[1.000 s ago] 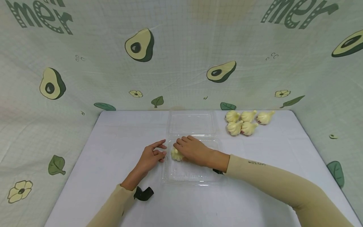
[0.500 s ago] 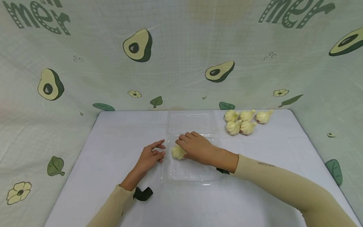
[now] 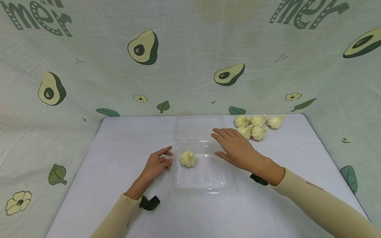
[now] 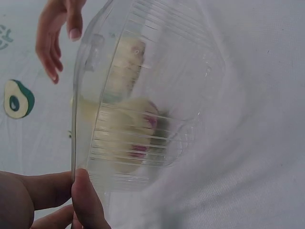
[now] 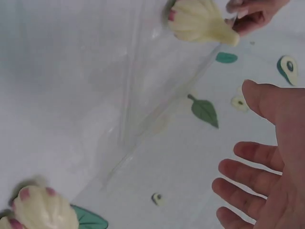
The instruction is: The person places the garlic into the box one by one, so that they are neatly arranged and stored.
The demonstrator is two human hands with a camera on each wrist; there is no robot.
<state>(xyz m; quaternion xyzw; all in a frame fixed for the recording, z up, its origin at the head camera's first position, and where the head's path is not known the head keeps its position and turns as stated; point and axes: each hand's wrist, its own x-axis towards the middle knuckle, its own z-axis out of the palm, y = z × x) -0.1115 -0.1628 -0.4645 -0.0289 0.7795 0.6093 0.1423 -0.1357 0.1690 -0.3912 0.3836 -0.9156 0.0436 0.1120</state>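
A garlic bulb (image 3: 188, 159) sits in the left part of a clear plastic clamshell container (image 3: 202, 183), whose lid (image 3: 196, 129) lies open toward the back. My left hand (image 3: 156, 165) pinches the container's left rim between thumb and fingers, as the left wrist view shows; the bulb (image 4: 124, 138) appears blurred through the clear wall. Over the container's right side my right hand (image 3: 238, 148) hovers, holding nothing, its fingers spread and relaxed. In the right wrist view this hand (image 5: 281, 162) is well apart from the bulb (image 5: 198, 21).
Several more garlic bulbs (image 3: 258, 133) are grouped on the white table (image 3: 134, 132) at the back right, just beyond the right hand. A cloth (image 3: 184, 66) printed with avocados and leaves stands behind the table and at its sides.
My right hand has let go of the garlic bulb and moved right and back toward the other bulbs, its fingers spreading. The bulb stays in the container; my left hand has kept its place.
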